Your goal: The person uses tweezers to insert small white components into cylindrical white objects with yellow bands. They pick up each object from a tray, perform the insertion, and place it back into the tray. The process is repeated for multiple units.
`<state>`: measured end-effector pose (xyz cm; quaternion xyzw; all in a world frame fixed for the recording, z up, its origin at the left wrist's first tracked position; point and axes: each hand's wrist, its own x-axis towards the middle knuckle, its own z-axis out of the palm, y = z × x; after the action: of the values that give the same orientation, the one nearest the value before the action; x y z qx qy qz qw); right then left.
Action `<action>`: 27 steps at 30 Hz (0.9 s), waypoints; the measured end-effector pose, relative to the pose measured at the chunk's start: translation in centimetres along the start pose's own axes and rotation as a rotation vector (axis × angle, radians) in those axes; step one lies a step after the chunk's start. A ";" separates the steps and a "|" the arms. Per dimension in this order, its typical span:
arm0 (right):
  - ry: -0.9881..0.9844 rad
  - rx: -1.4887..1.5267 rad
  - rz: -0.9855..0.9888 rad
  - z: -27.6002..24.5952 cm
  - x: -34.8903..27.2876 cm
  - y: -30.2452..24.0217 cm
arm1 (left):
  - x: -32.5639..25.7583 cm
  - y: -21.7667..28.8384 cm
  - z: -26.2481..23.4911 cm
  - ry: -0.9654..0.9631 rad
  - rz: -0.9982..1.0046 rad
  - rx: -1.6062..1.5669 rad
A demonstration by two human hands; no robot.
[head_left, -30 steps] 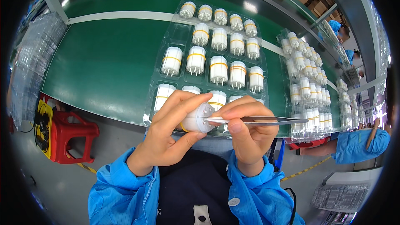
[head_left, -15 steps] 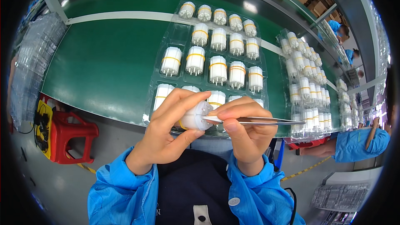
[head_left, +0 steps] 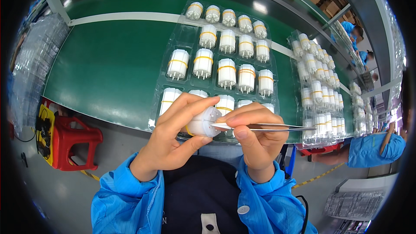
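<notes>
My left hand (head_left: pixel 173 132) is closed round a white plug-like cylinder (head_left: pixel 201 123) with a yellow band, held tilted over the tray's near edge with its end face to the right. My right hand (head_left: pixel 258 136) pinches a pair of metal tweezers (head_left: pixel 277 127), which lie nearly level. Their left end meets the cylinder's end face; whether it grips anything there is too small to tell. Behind my hands, a clear plastic tray (head_left: pixel 177 39) holds rows of similar white cylinders (head_left: pixel 226 73), most showing metal pins and yellow bands. My fingers partly hide the nearest row.
The tray rests on a green worktable (head_left: pixel 108 60). Further right stand more filled trays (head_left: pixel 318 93). Stacked clear trays (head_left: pixel 37 60) are at the far left, above a red stool (head_left: pixel 78 141). A co-worker in a blue sleeve (head_left: pixel 370 149) is at the right.
The tweezers have turned slightly in my right fingers, their two arms now showing apart. My left hand and the cylinder have barely moved.
</notes>
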<state>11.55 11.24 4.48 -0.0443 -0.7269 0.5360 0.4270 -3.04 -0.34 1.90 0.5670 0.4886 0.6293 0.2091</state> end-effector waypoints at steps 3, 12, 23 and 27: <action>-0.030 -0.053 -0.016 -0.1 0.1 -0.1 | -0.1 -0.1 0.1 -0.008 -0.010 -0.009; -0.135 -0.112 -0.052 -0.6 1.0 -1.3 | 0.0 0.7 -0.7 -0.117 -0.020 -0.044; -0.133 -0.018 -0.065 -0.9 1.1 -0.7 | -0.5 0.3 -0.8 -0.162 -0.169 -0.241; -0.137 0.006 -0.054 -1.1 1.1 -0.5 | -0.5 0.3 -0.9 -0.170 -0.180 -0.257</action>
<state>11.78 12.37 5.61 0.0135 -0.7537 0.5284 0.3905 -3.60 -1.19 2.03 0.5410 0.4333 0.6151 0.3759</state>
